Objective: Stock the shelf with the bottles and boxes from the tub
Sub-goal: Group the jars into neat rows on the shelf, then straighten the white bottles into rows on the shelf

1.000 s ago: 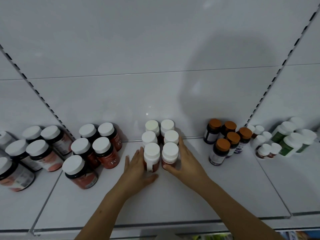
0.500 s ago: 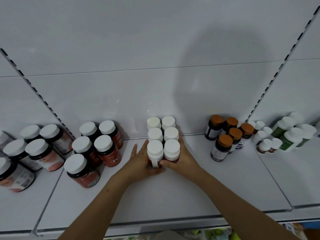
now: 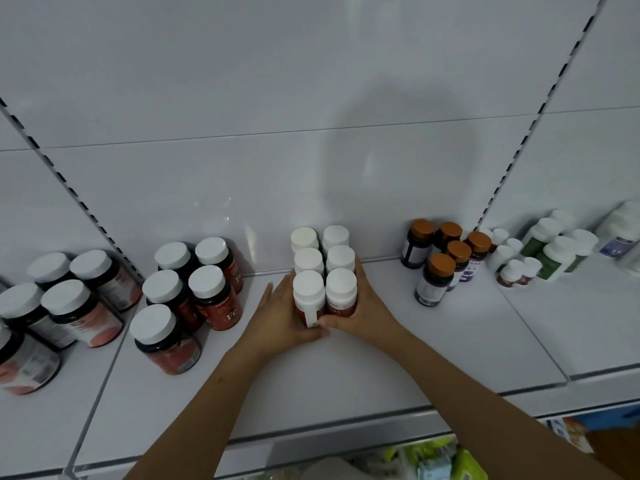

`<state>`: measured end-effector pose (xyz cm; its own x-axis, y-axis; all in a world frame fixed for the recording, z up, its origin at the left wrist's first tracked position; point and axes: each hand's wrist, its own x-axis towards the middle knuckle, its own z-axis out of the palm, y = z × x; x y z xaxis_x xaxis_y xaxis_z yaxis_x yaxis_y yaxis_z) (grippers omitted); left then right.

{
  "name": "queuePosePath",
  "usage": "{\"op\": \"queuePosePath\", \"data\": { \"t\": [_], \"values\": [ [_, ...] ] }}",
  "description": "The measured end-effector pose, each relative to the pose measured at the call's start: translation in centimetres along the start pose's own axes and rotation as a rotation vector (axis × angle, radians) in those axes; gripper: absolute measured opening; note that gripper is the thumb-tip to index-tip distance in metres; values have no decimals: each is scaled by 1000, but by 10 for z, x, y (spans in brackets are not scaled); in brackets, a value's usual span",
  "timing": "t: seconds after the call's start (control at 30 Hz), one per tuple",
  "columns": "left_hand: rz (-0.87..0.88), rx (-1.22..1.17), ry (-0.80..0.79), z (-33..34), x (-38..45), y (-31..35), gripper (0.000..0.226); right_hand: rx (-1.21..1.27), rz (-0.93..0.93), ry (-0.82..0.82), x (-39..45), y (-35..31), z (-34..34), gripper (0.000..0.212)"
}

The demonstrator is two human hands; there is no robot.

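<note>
Several small white-capped bottles stand in two rows on the white shelf (image 3: 346, 375), running back to the wall. My left hand (image 3: 277, 317) cups the front left bottle (image 3: 309, 292) from its left side, thumb curled under its front. My right hand (image 3: 360, 306) wraps the front right bottle (image 3: 341, 287) from the right, its thumb across the base. My fingers reach back along the middle bottles (image 3: 341, 258). The tub is out of sight.
Larger dark bottles with white caps (image 3: 207, 289) stand to the left. Brown-capped bottles (image 3: 441, 271) stand to the right, with small white and green bottles (image 3: 554, 258) beyond. Slotted uprights flank the bay. Packaged goods (image 3: 436, 459) show below the shelf edge.
Both hands have closed in on the front pair of bottles and pushed the rows together toward the wall. The view has tilted slightly down.
</note>
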<state>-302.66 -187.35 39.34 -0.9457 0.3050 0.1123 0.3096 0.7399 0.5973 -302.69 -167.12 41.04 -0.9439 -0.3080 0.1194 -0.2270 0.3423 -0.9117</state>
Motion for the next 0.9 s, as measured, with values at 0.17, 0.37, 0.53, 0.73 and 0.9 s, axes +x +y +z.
{"op": "queuePosePath", "data": {
  "t": [0.17,0.37,0.53,0.73,0.9],
  "values": [
    [-198,-199,50,-5,-37,-1,127,-113,11,31,-25,-25,-17,129],
    [-40,-284,438,-16,-54,36,72,-269,-139,271,-40,-51,-66,85],
    [116,-357,542,-30,-23,107,44,-409,-207,483,-42,-64,-120,54],
    [302,-370,482,6,20,174,27,-492,-197,584,-37,-55,-186,41],
    [265,-283,419,59,54,199,28,-508,-36,506,-21,-29,-229,43]
  ]
}}
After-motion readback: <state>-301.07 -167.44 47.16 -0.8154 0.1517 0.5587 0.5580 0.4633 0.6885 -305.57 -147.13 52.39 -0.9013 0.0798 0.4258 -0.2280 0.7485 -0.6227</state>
